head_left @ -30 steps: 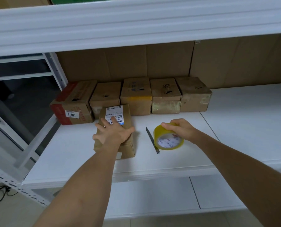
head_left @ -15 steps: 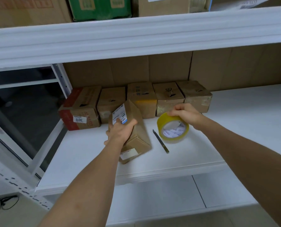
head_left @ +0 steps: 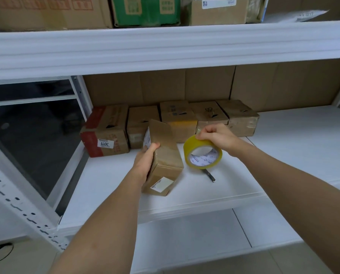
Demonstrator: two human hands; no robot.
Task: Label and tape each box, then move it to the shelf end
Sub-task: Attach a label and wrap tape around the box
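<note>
- My left hand point(head_left: 145, 159) grips the tilted box point(head_left: 163, 155) on the shelf point(head_left: 283, 155).
- My right hand point(head_left: 214, 135) pinches the tape roll point(head_left: 202, 152), right of it.

We note a white shelf point(head_left: 109, 186). Directly on it: five cardboard boxes point(head_left: 177, 123) in a row against the back, a smaller cardboard box point(head_left: 165, 165) in front, and a box cutter point(head_left: 210, 176) beside it.
</note>
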